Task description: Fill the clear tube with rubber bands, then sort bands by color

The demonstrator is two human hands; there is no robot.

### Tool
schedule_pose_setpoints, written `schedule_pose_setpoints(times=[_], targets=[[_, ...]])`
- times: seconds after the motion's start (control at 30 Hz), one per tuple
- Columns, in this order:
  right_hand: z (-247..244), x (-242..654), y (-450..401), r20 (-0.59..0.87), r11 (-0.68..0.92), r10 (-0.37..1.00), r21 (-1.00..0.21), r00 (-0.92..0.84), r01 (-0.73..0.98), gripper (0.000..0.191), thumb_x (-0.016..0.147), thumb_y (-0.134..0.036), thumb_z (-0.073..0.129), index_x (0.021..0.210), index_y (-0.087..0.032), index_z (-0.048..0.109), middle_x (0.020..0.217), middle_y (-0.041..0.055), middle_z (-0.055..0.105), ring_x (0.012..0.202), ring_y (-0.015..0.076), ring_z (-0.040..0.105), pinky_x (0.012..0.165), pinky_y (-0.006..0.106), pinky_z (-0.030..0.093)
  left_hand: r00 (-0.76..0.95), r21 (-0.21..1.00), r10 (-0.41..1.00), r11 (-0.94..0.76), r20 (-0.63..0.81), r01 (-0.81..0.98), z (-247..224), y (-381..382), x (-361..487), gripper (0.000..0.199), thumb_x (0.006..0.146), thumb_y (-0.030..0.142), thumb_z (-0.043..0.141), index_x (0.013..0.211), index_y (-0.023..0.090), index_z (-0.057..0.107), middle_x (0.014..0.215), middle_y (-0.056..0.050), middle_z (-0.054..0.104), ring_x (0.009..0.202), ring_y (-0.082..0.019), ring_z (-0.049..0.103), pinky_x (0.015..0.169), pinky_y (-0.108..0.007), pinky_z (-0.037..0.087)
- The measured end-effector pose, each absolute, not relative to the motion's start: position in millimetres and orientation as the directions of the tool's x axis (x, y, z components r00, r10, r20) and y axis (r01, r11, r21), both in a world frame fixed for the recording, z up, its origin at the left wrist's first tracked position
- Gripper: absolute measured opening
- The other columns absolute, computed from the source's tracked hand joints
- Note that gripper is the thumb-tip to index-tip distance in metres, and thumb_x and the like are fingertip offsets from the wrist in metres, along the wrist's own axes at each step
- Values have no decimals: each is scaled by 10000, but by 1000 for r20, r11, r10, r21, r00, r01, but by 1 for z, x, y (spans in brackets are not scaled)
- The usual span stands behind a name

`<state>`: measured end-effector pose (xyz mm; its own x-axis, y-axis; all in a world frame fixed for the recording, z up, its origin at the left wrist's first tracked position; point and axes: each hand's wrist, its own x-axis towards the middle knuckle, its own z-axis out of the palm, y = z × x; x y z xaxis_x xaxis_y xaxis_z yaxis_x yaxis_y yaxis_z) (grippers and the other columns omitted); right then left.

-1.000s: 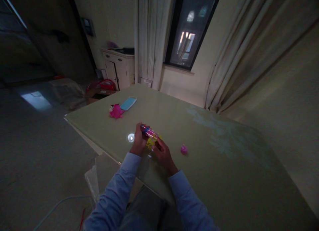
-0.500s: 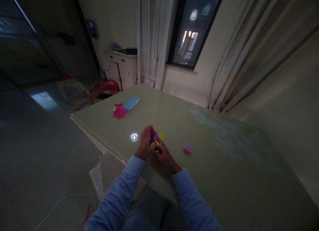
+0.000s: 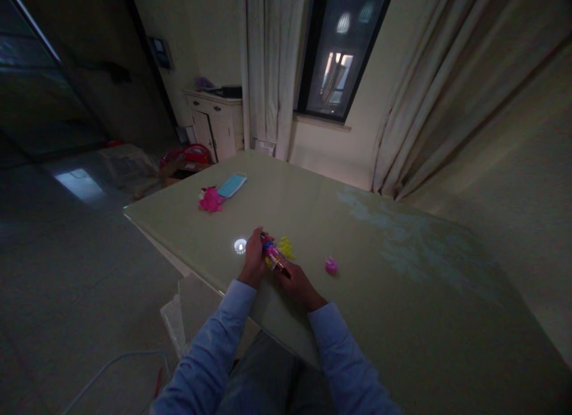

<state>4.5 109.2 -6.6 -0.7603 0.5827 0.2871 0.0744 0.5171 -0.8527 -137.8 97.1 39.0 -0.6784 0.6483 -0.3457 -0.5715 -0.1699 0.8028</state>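
Note:
Between my two hands is a small bundle of red, blue and pink pieces, partly shiny; its exact nature is too small to make out. My left hand is closed around its left side. On the lower right side, the fingers of my right hand pinch its pink, glossy end. Just behind the bundle, a yellow openwork piece lies on the table, with a bit more yellow showing under my hands. To the right of my right hand sits a small pink object.
A blue face mask and a crumpled bright pink item lie at the back left of the pale green table. Its near edge runs under my forearms. Beyond are a white cabinet, curtains and a window.
My hands have moved slightly apart and left, so more of the colourful bundle shows between them. The view has shifted a little.

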Motion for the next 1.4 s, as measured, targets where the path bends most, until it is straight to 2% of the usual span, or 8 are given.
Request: schedule_pose_setpoints(times=[0.17, 0.33, 0.43, 0.83, 0.97, 1.07, 1.2, 1.4], targets=[[-4, 4, 105, 350, 539, 592, -841, -726, 34, 410, 917, -229, 524, 1319, -205, 605, 1162, 100, 708, 965, 221, 660, 885, 373, 530, -725, 808, 602, -214, -333, -549, 45, 100, -143, 301, 691, 459, 641, 743, 173, 563, 569, 26, 600, 485, -119, 557, 537, -261, 467], [-5, 1, 101, 279, 334, 738, -942, -614, -27, 360, 917, -338, 572, 1243, -211, 661, 1071, 88, 716, 709, 165, 653, 651, 289, 561, -717, 812, 639, -242, -279, -532, 54, 104, -146, 291, 682, 452, 652, 721, 180, 556, 571, 27, 598, 484, -112, 550, 524, -251, 450], [-5, 1, 100, 254, 262, 779, -962, -574, -70, 373, 907, -362, 591, 1242, -215, 663, 1049, 86, 708, 659, 145, 643, 602, 270, 555, -695, 811, 668, -235, -266, -536, 58, 105, -146, 314, 676, 467, 661, 744, 177, 562, 576, 27, 606, 483, -113, 553, 531, -255, 455], [-5, 6, 104, 337, 360, 777, -931, -532, -64, 312, 929, -349, 550, 1185, -233, 685, 1038, 80, 643, 772, 171, 612, 673, 293, 544, -701, 791, 653, -252, -286, -557, 53, 105, -153, 319, 678, 475, 667, 733, 181, 555, 594, 24, 618, 503, -112, 569, 555, -251, 455], [-5, 6, 106, 448, 537, 707, -844, -548, 3, 315, 923, -294, 552, 1205, -239, 681, 1005, 94, 656, 877, 223, 596, 799, 362, 533, -659, 757, 676, -227, -331, -613, 45, 105, -146, 312, 695, 471, 664, 722, 186, 541, 588, 25, 614, 483, -103, 551, 539, -240, 446], [-5, 6, 106, 443, 562, 668, -827, -598, 15, 416, 910, -275, 574, 1324, -252, 606, 1142, 108, 655, 1049, 257, 590, 922, 407, 503, -620, 784, 710, -157, -334, -601, 40, 104, -137, 331, 707, 492, 649, 683, 184, 529, 572, 21, 596, 464, -100, 524, 503, -236, 422], [-10, 5, 105, 308, 421, 687, -907, -659, 15, 595, 884, -331, 624, 1450, -241, 467, 1249, 112, 637, 1093, 260, 594, 928, 410, 513, -639, 842, 715, -132, -284, -523, 38, 105, -129, 326, 703, 479, 669, 688, 172, 557, 583, 25, 589, 477, -98, 514, 500, -232, 409], [-20, 1, 103, 124, 47, 712, -991, -691, -129, 745, 835, -374, 660, 1504, -271, 350, 1201, 98, 650, 800, 182, 629, 608, 273, 553, -694, 931, 709, -162, -120, -326, 42, 106, -124, 288, 742, 443, 663, 650, 188, 568, 586, 20, 574, 525, -116, 516, 530, -237, 415]])
